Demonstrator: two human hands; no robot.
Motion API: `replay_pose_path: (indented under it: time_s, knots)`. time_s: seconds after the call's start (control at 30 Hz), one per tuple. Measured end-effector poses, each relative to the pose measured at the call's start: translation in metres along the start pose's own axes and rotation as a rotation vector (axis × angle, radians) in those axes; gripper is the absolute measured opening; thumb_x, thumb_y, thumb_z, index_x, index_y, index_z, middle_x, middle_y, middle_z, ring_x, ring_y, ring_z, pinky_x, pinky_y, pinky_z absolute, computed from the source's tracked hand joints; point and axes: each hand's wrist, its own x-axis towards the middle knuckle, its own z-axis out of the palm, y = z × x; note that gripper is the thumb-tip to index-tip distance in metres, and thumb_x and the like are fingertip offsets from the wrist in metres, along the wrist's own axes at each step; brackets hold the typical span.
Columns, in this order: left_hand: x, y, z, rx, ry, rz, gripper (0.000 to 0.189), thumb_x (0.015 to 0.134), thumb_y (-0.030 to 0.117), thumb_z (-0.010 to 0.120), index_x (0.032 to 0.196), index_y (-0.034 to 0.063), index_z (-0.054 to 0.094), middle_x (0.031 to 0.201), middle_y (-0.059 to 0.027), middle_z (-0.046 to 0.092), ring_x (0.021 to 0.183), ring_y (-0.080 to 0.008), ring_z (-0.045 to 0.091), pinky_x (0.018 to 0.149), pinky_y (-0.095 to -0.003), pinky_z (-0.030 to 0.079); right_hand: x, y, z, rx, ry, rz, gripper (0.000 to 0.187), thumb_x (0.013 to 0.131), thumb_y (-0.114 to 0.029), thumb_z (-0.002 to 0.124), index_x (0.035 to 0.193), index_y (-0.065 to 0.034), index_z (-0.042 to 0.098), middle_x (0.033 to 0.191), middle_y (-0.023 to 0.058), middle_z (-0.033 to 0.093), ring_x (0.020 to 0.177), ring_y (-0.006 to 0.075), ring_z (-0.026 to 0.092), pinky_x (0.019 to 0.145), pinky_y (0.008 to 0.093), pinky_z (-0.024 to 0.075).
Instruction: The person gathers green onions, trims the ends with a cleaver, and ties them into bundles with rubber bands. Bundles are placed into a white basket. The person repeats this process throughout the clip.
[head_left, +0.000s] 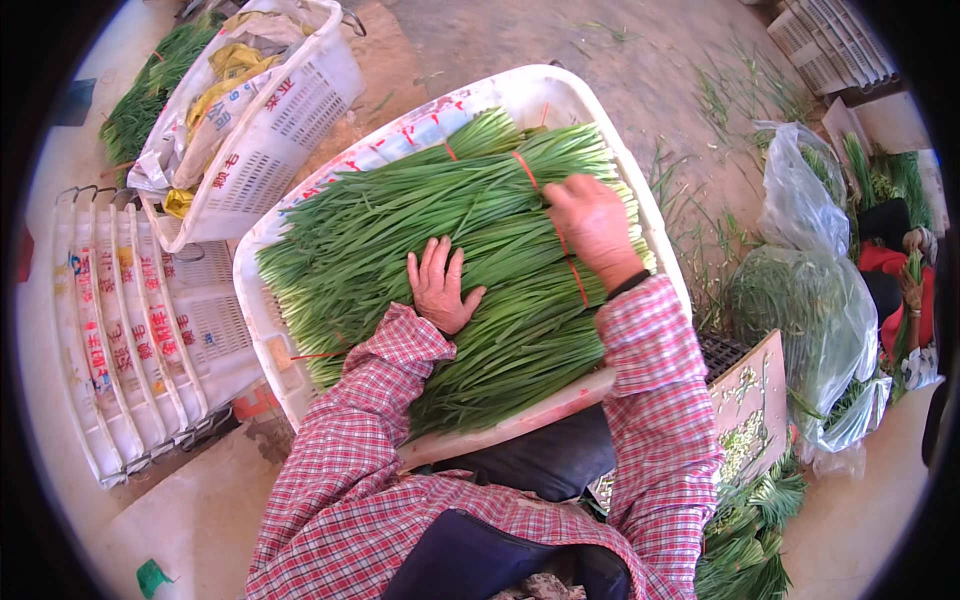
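Several bundles of green garlic chives (390, 202), tied with red bands, lie side by side in a white plastic crate (660, 217). My left hand (441, 289) rests flat on the leaves near the middle, its fingers apart. Over the right part of the bundles is my right hand (592, 221), its fingers curled at the red band (570, 262) near the pale stem ends. Whether the fingers grip the band or the stems cannot be told. Another red band (526, 171) circles the bundle at the top. The lower edge of the crate is partly behind my sleeves.
At the upper left stands a white crate (270, 127) with sacks in it. Stacked white crates (142, 330) are on the left. To the right lie clear plastic bags (806, 315) of greens beside a board (750, 405). A co-worker's hand and red clothing (885, 262) show at the far right.
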Motion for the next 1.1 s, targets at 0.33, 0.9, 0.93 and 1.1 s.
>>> replay_pose_path:
  time_s: [0.33,0.9,0.93,1.1]
  knots:
    - [-0.004,-0.003,0.006,0.007,0.036,0.006,0.063,0.064,0.031,0.063,0.115,0.0036,0.038,0.124,-0.0169,0.034,0.117,-0.0326,0.030,0.095,-0.0531,0.015,0.008,-0.087,0.008,0.474,-0.077,-0.090,0.011,0.060,-0.010,0.054,0.069,-0.0088,0.048,0.062,0.0059,0.045,0.059,0.0230,0.051,0.052,0.0326,0.0443]
    - [-0.007,-0.003,0.003,0.023,-0.012,0.092,0.053,0.062,0.026,0.066,0.109,0.0067,0.049,0.124,-0.0077,0.041,0.118,-0.0235,0.032,0.096,-0.0539,0.012,0.024,-0.019,0.002,0.204,0.069,0.322,0.017,0.062,-0.011,0.063,0.078,-0.0136,0.057,0.081,0.0028,0.054,0.076,0.0207,0.053,0.061,0.0330,0.0448]
    - [-0.007,-0.004,0.003,0.031,-0.016,0.097,0.053,0.062,0.026,0.066,0.109,0.0066,0.049,0.123,-0.0081,0.041,0.118,-0.0237,0.033,0.096,-0.0537,0.012,0.032,-0.025,0.006,0.181,0.067,0.237,0.018,0.061,-0.011,0.062,0.079,-0.0142,0.057,0.083,0.0019,0.054,0.077,0.0203,0.053,0.060,0.0329,0.0448]
    - [-0.008,-0.005,0.003,0.036,-0.030,0.113,0.053,0.062,0.026,0.066,0.109,0.0058,0.050,0.123,-0.0085,0.041,0.118,-0.0234,0.033,0.095,-0.0535,0.014,0.051,-0.032,0.026,0.166,0.062,-0.076,0.018,0.061,-0.008,0.056,0.078,-0.0134,0.057,0.084,0.0005,0.053,0.080,0.0197,0.051,0.067,0.0303,0.0419]
